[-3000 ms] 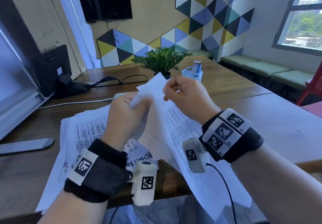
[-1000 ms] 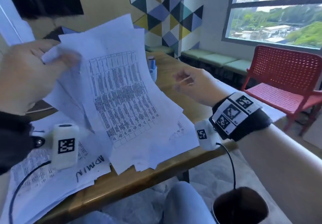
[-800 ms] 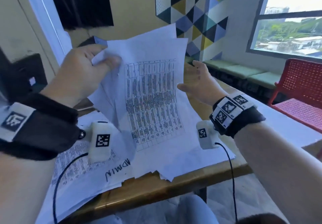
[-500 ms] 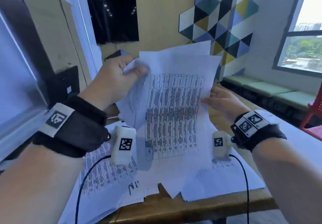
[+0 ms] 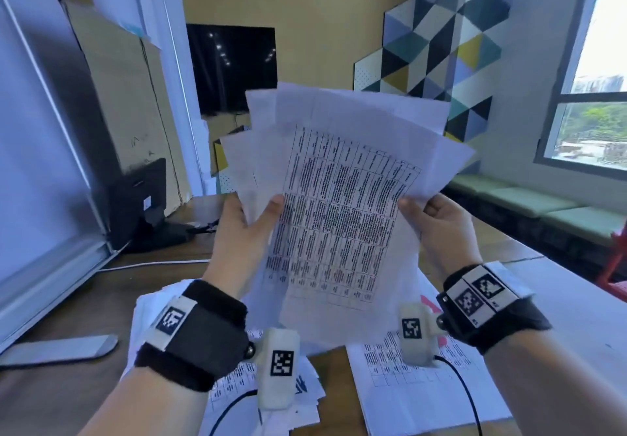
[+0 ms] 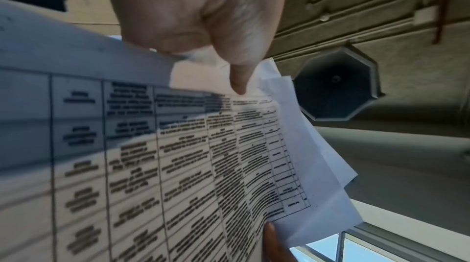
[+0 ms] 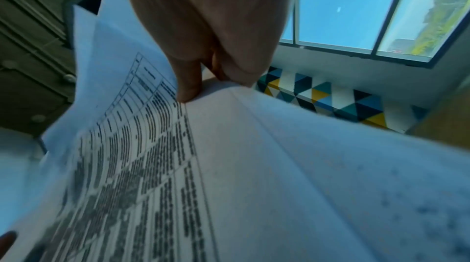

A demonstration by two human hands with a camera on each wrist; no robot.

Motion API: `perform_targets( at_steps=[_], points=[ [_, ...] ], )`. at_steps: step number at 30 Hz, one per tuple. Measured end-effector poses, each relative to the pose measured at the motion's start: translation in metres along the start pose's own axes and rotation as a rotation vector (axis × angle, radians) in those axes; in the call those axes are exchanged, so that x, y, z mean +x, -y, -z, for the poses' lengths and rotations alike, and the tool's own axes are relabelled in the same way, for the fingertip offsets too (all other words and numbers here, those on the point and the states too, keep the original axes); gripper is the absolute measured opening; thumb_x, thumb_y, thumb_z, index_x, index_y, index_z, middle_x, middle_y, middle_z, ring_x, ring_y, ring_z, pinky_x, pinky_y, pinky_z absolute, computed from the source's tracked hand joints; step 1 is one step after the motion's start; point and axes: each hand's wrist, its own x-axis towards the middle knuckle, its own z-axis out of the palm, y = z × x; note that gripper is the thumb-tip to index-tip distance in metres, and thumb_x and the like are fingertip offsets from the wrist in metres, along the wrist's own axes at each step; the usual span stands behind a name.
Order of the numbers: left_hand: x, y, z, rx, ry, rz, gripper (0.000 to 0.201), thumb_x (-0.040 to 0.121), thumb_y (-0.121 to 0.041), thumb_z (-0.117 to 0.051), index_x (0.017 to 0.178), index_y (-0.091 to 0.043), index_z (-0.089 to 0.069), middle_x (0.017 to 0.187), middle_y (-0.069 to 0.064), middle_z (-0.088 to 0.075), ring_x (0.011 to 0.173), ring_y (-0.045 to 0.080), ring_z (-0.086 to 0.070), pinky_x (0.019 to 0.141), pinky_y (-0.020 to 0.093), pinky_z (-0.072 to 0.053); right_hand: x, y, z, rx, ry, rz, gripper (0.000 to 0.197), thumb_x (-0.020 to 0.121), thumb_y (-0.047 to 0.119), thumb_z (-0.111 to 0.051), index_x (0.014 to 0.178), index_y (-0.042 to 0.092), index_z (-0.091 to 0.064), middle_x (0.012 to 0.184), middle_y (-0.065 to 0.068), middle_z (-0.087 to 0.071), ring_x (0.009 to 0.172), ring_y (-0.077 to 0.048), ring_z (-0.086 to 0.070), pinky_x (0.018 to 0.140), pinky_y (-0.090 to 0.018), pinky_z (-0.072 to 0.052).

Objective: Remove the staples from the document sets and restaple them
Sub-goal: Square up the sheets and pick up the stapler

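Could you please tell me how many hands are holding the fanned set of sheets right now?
2. The left hand grips the set of sheets at its left edge, thumb on the printed front. The right hand grips the right edge. Fingers behind the paper are hidden.

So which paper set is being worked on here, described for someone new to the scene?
Above the brown wooden table, both hands hold up a fanned sheaf of white printed sheets. Left hand and right hand pinch its side edges. Unlike the loose papers lying flat below, it is raised upright.
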Motion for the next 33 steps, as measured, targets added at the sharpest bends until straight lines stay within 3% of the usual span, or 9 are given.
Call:
perform_targets(
  at_steps=[5,8,10,16,18,20,22,27,33],
  points=[
    [0.013,-0.014,0.002,0.023,-0.068,-0.124,0.012,0.095,-0.014,-0.058,0.103,-0.021,-0.052,0.102,-0.003,-0.068,0.094,0.015,-0.067,0.083,0.030,-0.054,0.002,0.011,-0.011,-0.118,-0.021,0.164,0.010,0.080,0.020,-0.075,0.081,0.013,-0.068,0.076,0.004,-0.072,0.068,-0.008,-0.061,0.066,-0.027,-0.051],
    [0.019,-0.013,0.008,0.082,-0.009,-0.107,0.032,0.091,0.006,-0.053,0.113,-0.017,-0.052,0.105,-0.006,-0.067,0.101,0.015,-0.065,0.090,0.032,-0.052,0.001,0.017,-0.018,-0.187,0.004,0.170,0.035,0.074,0.057,-0.068,0.093,0.028,-0.065,0.095,0.002,-0.073,0.087,-0.017,-0.068,0.082,-0.042,-0.056],
    [0.020,-0.012,0.010,0.080,0.034,-0.077,0.045,0.086,0.016,-0.053,0.112,-0.020,-0.053,0.106,-0.007,-0.068,0.103,0.011,-0.065,0.089,0.031,-0.053,0.001,0.017,-0.021,-0.176,0.047,0.160,0.029,0.075,0.062,-0.061,0.098,0.045,-0.059,0.106,0.004,-0.070,0.099,-0.020,-0.067,0.089,-0.049,-0.053],
    [0.012,-0.024,-0.001,0.131,0.019,-0.211,0.021,0.099,-0.018,-0.052,0.119,-0.015,-0.050,0.103,0.000,-0.065,0.091,0.006,-0.063,0.081,0.003,-0.044,0.000,0.024,-0.039,-0.250,0.022,0.207,0.014,0.090,0.039,-0.058,0.102,0.033,-0.059,0.103,0.003,-0.071,0.097,-0.018,-0.067,0.089,-0.048,-0.054],
    [0.012,-0.030,-0.004,0.110,-0.022,-0.254,0.018,0.099,-0.024,-0.049,0.116,-0.017,-0.049,0.103,-0.004,-0.063,0.096,0.007,-0.060,0.082,0.010,-0.043,0.000,0.028,-0.042,-0.220,-0.010,0.243,0.016,0.093,0.038,-0.053,0.109,0.033,-0.054,0.108,0.006,-0.067,0.101,-0.013,-0.064,0.091,-0.039,-0.052],
    [0.014,-0.035,-0.006,0.090,-0.062,-0.259,0.022,0.098,-0.032,-0.050,0.112,-0.016,-0.044,0.102,-0.010,-0.059,0.095,0.005,-0.057,0.083,0.019,-0.043,0.000,0.030,-0.046,-0.257,-0.003,0.255,0.046,0.093,0.050,-0.045,0.128,0.020,-0.044,0.123,0.001,-0.060,0.112,-0.014,-0.057,0.099,-0.040,-0.046],
    [0.014,-0.032,-0.006,0.125,-0.091,-0.254,0.031,0.095,-0.038,-0.053,0.113,-0.016,-0.041,0.101,-0.017,-0.055,0.092,-0.008,-0.055,0.085,0.015,-0.042,-0.001,0.030,-0.047,-0.345,0.030,0.237,0.063,0.091,0.055,-0.043,0.135,0.012,-0.031,0.126,-0.004,-0.056,0.108,-0.017,-0.055,0.095,-0.041,-0.046],
    [0.004,-0.005,-0.002,0.128,-0.029,-0.061,0.061,0.092,-0.031,-0.062,0.137,-0.010,-0.027,0.114,-0.008,-0.053,0.108,0.010,-0.053,0.094,0.026,-0.041,-0.012,0.020,-0.044,-0.462,0.020,0.231,0.045,0.088,0.043,-0.059,0.122,0.022,-0.037,0.110,0.006,-0.054,0.101,-0.017,-0.054,0.079,-0.027,-0.039],
    [0.004,0.018,0.004,0.092,-0.098,-0.002,0.016,0.099,-0.021,-0.050,0.111,-0.014,-0.041,0.088,-0.002,-0.057,0.081,0.016,-0.056,0.069,0.027,-0.042,-0.012,0.009,-0.046,-0.387,0.004,0.215,0.018,0.093,0.033,-0.053,0.100,0.033,-0.037,0.111,-0.002,-0.059,0.100,-0.022,-0.059,0.078,-0.032,-0.049]
  ],
)
